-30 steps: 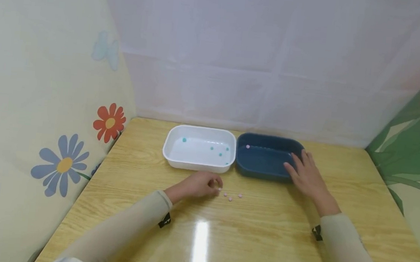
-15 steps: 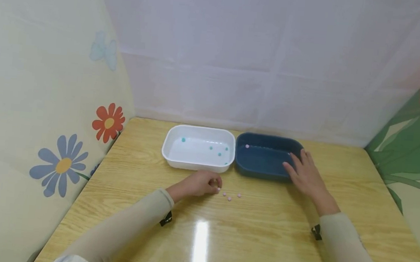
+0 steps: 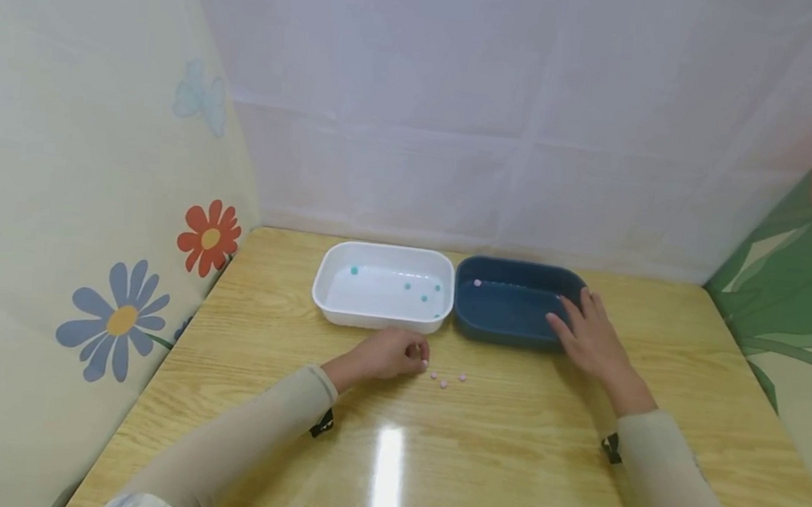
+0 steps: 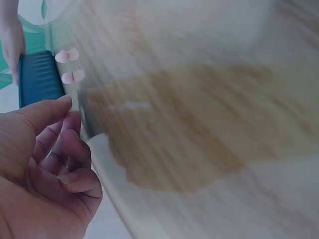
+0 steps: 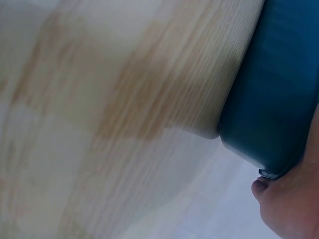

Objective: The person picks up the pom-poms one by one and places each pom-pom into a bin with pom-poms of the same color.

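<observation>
Thumb and forefinger of my left hand (image 3: 388, 354) pinch a small pink bead (image 3: 425, 364) low over the wooden table. In the left wrist view my fingertips (image 4: 64, 101) meet and mostly hide it. Several more loose pink beads (image 3: 444, 385) lie just right of that hand. My right hand (image 3: 592, 340) rests on the right end of the dark blue tray (image 3: 507, 339), its fingers spread over the rim and fairly straight. One pink bead (image 3: 477, 283) lies inside that tray, toward the back left.
A white tray (image 3: 378, 322) stands directly left of the blue one, holding several green beads (image 3: 407, 287). Behind both trays hangs a pale cloth wall (image 3: 417, 126). Printed panels flank the wooden table (image 3: 504, 455) left and right.
My left fingertips have risen very slightly with the pink bead between them. The right hand, the trays and the other beads stay put; the head view shifts a little.
</observation>
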The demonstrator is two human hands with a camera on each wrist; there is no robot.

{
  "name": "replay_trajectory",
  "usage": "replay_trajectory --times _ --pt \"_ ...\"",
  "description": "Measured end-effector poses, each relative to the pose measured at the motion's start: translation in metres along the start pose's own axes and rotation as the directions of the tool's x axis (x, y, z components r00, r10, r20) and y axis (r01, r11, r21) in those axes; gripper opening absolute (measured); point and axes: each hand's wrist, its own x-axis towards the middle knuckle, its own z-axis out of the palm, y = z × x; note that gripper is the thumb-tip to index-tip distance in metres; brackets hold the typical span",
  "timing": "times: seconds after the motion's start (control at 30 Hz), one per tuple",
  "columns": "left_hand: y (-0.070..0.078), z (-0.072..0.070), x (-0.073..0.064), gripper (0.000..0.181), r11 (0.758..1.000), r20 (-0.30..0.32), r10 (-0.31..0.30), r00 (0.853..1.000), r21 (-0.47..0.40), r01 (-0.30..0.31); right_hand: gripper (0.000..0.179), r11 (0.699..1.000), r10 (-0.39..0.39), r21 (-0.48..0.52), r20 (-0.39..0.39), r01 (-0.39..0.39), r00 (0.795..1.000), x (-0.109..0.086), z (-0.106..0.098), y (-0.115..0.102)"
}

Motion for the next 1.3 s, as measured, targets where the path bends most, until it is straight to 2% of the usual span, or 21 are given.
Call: replay_trajectory --times 0.43,0.67,0.87,1.3 --pt "0.023 -0.008 0.007 0.006 0.999 0.009 -0.022 1.000 -0.034 0.022 0.078 1.000 0.007 -0.003 0.011 -0.007 1.000 0.000 -0.001 0.000" --pt "0.034 -0.017 0.015 0.008 0.998 -0.055 0.051 0.997 -0.025 -0.053 0.077 1.000 0.007 -0.006 0.013 -0.007 1.000 0.000 -0.001 -0.001" --pt "0.040 -0.026 0.028 0.007 0.997 -0.104 0.068 0.992 -0.015 -0.070 0.077 1.000 0.005 -0.005 0.008 -0.005 1.000 0.000 0.000 0.000" --pt "0.048 -0.039 0.062 0.009 0.999 -0.141 0.028 0.990 -0.030 -0.032 0.078 1.000 0.018 0.011 0.000 -0.018 1.000 0.000 0.001 0.001"
